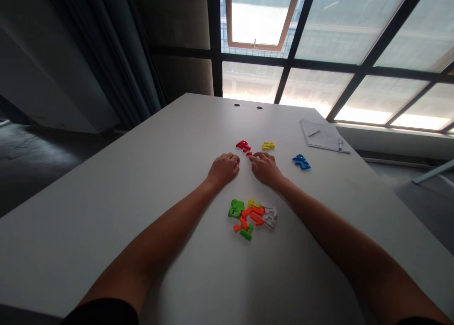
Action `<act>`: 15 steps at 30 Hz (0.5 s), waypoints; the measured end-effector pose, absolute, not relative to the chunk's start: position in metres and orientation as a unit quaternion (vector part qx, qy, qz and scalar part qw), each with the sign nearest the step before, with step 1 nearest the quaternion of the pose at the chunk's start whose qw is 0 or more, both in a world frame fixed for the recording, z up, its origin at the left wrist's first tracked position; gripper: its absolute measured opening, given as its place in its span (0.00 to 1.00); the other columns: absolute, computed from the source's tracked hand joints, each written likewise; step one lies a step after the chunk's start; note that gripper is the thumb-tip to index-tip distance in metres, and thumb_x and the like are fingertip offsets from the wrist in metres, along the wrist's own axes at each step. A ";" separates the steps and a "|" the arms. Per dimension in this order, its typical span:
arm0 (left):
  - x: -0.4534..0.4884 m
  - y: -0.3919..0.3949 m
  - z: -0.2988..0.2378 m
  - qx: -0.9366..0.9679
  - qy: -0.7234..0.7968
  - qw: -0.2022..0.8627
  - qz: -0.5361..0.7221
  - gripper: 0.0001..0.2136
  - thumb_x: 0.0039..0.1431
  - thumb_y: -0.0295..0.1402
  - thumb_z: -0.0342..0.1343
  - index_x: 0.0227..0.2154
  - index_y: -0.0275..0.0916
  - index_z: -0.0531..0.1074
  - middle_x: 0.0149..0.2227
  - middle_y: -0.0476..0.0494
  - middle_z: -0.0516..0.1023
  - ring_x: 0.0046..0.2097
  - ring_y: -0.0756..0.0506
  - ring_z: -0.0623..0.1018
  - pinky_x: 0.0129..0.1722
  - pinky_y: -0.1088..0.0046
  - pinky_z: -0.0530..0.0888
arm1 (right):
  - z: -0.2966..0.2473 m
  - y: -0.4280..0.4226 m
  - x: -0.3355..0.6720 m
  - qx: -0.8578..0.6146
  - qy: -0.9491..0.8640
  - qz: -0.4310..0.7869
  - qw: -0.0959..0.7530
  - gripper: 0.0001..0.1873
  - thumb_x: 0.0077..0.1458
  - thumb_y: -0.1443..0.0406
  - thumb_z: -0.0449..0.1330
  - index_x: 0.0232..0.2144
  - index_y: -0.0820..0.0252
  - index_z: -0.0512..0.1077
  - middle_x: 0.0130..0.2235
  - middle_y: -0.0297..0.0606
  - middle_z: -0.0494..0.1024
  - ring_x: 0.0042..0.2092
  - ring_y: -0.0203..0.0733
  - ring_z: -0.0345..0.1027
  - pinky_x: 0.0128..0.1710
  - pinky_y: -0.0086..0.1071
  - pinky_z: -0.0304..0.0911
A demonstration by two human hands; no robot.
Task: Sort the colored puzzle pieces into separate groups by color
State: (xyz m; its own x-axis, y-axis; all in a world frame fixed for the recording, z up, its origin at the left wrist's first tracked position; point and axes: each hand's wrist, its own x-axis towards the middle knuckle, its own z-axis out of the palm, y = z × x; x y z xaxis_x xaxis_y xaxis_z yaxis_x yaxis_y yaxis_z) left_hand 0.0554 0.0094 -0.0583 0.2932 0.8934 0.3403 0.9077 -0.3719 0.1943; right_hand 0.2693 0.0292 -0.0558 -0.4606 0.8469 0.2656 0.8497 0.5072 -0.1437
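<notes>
My left hand [224, 167] rests on the white table, its fingers curled inward; what they hold, if anything, is hidden. Opposite it, my right hand [266, 169] lies low on the table with its fingers apart. Its index fingertip is at a small red piece [248, 153], seemingly touching it. Just beyond both hands is a cluster of red plastic pieces [243, 145]. Yellow pieces [268, 145] lie past my right hand, and blue pieces [301, 162] sit to its right. Between my forearms is a mixed pile with green pieces [236, 208], orange pieces [257, 218] and white pieces [270, 216].
Paper sheets [322, 136] with a pen [314, 133] on them lie at the table's right edge, and another pen [340, 145] is by their corner. Two round holes are set near the far edge of the table [177, 136]. Windows stand behind it, a dark curtain [102, 46] at left.
</notes>
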 end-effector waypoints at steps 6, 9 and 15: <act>0.055 0.009 -0.058 -0.805 -0.560 0.022 -0.196 0.10 0.70 0.32 0.53 0.47 0.42 0.78 0.49 0.39 0.80 0.51 0.40 0.77 0.53 0.63 0.73 | -0.052 0.028 0.254 -0.513 -0.845 -0.016 0.151 0.24 0.68 0.66 0.54 0.62 0.64 0.74 0.59 0.57 0.76 0.60 0.60 0.65 0.61 0.49 0.56; 0.055 0.009 -0.058 -0.804 -0.560 0.025 -0.197 0.10 0.70 0.32 0.53 0.47 0.42 0.78 0.49 0.39 0.80 0.51 0.40 0.77 0.52 0.63 0.73 | -0.051 0.029 0.251 -0.514 -0.838 -0.011 0.184 0.24 0.68 0.67 0.53 0.63 0.63 0.74 0.57 0.55 0.78 0.58 0.58 0.66 0.60 0.47 0.56; 0.055 0.008 -0.057 -0.805 -0.560 0.018 -0.195 0.11 0.70 0.32 0.53 0.48 0.42 0.78 0.49 0.39 0.80 0.51 0.40 0.77 0.52 0.62 0.73 | -0.053 0.039 0.261 -0.453 -0.867 -0.009 0.209 0.26 0.65 0.73 0.50 0.62 0.63 0.75 0.64 0.50 0.75 0.65 0.54 0.61 0.65 0.45 0.52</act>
